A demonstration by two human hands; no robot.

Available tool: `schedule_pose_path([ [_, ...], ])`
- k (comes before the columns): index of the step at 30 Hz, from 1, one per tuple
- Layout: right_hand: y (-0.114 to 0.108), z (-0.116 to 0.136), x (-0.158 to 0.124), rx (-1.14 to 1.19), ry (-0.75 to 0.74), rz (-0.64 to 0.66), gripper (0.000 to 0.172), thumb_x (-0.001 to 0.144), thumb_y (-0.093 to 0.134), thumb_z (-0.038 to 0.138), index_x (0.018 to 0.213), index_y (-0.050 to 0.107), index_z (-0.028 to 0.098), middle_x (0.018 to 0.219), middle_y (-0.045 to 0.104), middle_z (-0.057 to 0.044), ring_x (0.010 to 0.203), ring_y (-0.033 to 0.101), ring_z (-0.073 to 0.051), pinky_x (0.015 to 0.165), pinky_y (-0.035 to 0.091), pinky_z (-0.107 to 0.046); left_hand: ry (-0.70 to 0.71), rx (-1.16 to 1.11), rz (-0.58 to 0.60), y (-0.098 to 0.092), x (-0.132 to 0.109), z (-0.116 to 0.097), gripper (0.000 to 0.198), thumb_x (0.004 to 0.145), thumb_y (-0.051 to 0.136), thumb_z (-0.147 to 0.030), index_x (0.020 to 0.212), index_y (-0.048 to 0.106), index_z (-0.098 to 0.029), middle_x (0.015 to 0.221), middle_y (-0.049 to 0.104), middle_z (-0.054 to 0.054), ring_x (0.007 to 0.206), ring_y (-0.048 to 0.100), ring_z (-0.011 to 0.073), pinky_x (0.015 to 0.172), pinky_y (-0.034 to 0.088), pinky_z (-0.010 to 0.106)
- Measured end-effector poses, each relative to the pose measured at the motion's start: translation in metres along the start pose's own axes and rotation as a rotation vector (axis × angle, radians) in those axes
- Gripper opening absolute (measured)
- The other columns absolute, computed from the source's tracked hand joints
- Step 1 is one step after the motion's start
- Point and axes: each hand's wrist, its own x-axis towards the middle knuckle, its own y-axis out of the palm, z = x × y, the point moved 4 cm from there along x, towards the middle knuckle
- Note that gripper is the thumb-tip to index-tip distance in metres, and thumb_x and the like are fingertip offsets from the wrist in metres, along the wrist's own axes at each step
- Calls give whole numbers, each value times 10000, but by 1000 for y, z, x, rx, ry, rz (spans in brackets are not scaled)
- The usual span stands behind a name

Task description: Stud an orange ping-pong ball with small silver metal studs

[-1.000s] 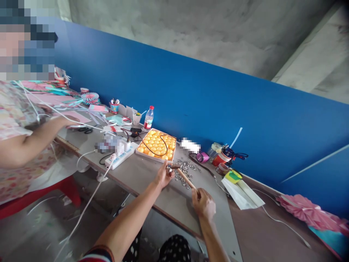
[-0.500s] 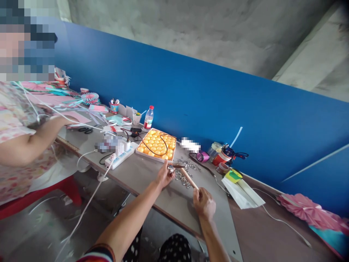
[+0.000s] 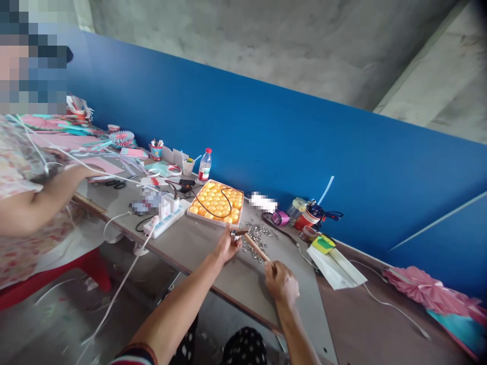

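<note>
A small hammer (image 3: 254, 246) with a pale wooden handle lies slanted over the grey worktable (image 3: 213, 253), its dark metal head (image 3: 240, 233) down by a scatter of little silvery metal fittings (image 3: 258, 235). It looks light and stiff, nose-heavy at the head, and the smooth handle is the natural place to take hold; gripping near the end, as here, would give swing but less control. The right hand (image 3: 282, 282) is wrapped closed round the handle's lower end. The left hand (image 3: 227, 245) rests on the table with its fingertips pinched at something small and shiny (image 3: 236, 236) right under the hammer head; I cannot make out exactly what the piece is. The fittings look hard, tiny and slippery, likely to skitter if struck off-centre, and those fingertips sit very near the head.

Just beyond the hands is a tray of orange balls (image 3: 216, 202) with a dark cable (image 3: 213, 203) looped across it, and left of that a white power strip (image 3: 164, 221). A water bottle (image 3: 204, 165) stands near the blue wall panel (image 3: 266, 142). To the right lie a red tin (image 3: 306, 219), a white paper bag (image 3: 335, 268) and pink folded paper (image 3: 426, 289). At the far left another person's arm (image 3: 45, 197) reaches onto the table near a pair of scissors (image 3: 114, 184).
</note>
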Motion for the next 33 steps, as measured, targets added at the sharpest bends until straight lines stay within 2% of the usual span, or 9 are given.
schedule_pose_path([
  [6,-8,-12,-1,32,76,-202,387,868,367,451,656,546,180,596,567,-28,587,507,-153,601,318,-253,-41,10,-8,-2,1,3,374,753,596,-524,788,513,-161,571,514,-26,428,490,82,424,342,191],
  [12,-9,-18,1,-83,169,-276,391,878,371,480,780,579,164,771,634,-74,755,549,-196,719,305,-293,-37,12,-36,-5,3,4,225,733,658,-306,865,547,-161,634,561,-9,492,546,99,457,381,197],
  [16,-7,-27,0,-175,278,-314,390,872,361,490,829,587,175,782,626,-70,786,533,-217,732,272,-310,-26,17,3,-2,0,3,228,732,657,-286,889,554,-156,674,585,13,535,562,110,483,397,205],
  [19,-3,-33,0,-242,362,-276,352,862,389,459,825,593,175,783,626,-78,783,527,-221,749,264,-324,-27,21,44,1,-2,2,255,748,643,-346,891,550,-156,672,584,23,522,543,110,474,384,207],
  [24,5,-38,2,-334,476,-61,288,852,434,397,891,605,169,857,636,-98,826,539,-233,751,278,-339,-34,2,78,2,-3,1,272,777,606,-402,876,539,-157,658,571,25,498,516,99,461,358,198],
  [27,6,-38,3,-347,502,9,273,847,450,386,903,604,168,881,635,-105,854,545,-247,751,288,-348,-40,-26,70,3,-3,1,263,800,578,-406,874,540,-156,667,576,33,514,528,104,473,376,202],
  [30,6,-39,3,-360,518,-1,266,846,448,367,916,601,161,877,631,-122,854,547,-261,736,294,-358,-43,-47,37,4,-3,0,217,790,603,-349,883,547,-161,681,581,30,556,555,111,505,416,212],
  [33,9,-43,3,-364,527,-4,233,835,449,319,919,600,164,859,626,-125,842,550,-264,719,295,-358,-18,-83,37,6,-4,-1,166,743,649,-200,868,546,-168,689,586,13,631,594,117,607,474,236],
])
